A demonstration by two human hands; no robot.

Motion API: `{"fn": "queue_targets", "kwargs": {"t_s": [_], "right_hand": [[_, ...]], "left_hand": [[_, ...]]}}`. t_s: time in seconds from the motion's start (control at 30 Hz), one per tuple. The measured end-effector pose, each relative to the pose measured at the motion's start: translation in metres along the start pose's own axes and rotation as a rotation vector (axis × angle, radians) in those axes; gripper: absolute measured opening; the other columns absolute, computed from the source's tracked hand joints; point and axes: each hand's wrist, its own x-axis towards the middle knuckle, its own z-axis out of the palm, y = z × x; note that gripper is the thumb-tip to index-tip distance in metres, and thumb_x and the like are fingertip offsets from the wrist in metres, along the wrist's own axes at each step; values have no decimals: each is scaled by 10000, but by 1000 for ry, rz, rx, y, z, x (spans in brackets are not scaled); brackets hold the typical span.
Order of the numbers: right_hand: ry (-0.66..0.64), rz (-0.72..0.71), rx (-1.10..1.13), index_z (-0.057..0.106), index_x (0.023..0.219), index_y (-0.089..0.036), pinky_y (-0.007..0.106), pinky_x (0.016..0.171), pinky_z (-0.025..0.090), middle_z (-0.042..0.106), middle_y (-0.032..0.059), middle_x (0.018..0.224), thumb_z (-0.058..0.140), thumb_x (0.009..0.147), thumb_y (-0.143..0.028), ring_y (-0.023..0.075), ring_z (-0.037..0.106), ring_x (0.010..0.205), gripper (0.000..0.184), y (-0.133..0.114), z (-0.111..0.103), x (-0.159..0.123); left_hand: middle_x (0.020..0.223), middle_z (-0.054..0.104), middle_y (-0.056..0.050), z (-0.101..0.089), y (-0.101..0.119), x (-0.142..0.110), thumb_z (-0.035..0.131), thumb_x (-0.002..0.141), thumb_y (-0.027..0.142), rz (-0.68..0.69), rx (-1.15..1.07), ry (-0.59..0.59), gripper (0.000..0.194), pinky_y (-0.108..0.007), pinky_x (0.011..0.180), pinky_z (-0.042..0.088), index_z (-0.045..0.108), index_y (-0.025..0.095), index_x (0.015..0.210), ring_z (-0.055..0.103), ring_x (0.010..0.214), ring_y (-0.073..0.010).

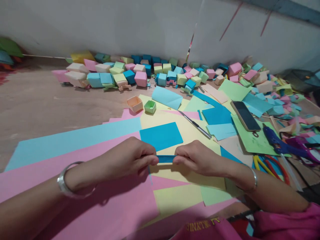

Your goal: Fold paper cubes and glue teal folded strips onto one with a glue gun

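A narrow blue paper strip (166,159) is stretched level between my two hands, over the coloured sheets. My left hand (136,155) pinches its left end between thumb and fingers. At the other end, the thumb and curled fingers of my right hand (193,157) grip it; both tips of the strip are hidden in my fingers. Just beyond lies a flat blue paper rectangle (162,136). A craft knife (195,124) rests diagonally on the yellow sheet (200,173). Two small open paper boxes, one peach (135,104) and one green (150,107), stand farther back.
Folded paper pieces (141,78) line the wall in rows. A large pink sheet (82,203) and a light blue sheet (75,140) spread to the left. On the right are a phone (246,116), a blue glue gun (282,141), pliers (272,168) and paper scraps (277,103).
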Motion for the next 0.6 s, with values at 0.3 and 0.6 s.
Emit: {"fn": "queue_targets", "kwargs": {"t_s": [0.3,0.6], "right_hand": [[-11,-12,337,545,684,-164,212,597,311,554,-32,623,451,928,-176,78,457,580,262,9,-4,2],[-13,-51,-172,569,702,-168,271,528,182,557,-15,608,512,903,-218,98,369,532,215,-24,1,-8]], "left_hand": [[464,529,20,-30,-2,-2,490,888,369,-104,-42,-130,358,-218,448,299,515,186,580,417,427,-103],[651,623,4,14,11,-15,516,861,215,169,329,58,157,-246,522,250,593,193,726,437,537,-109]]}}
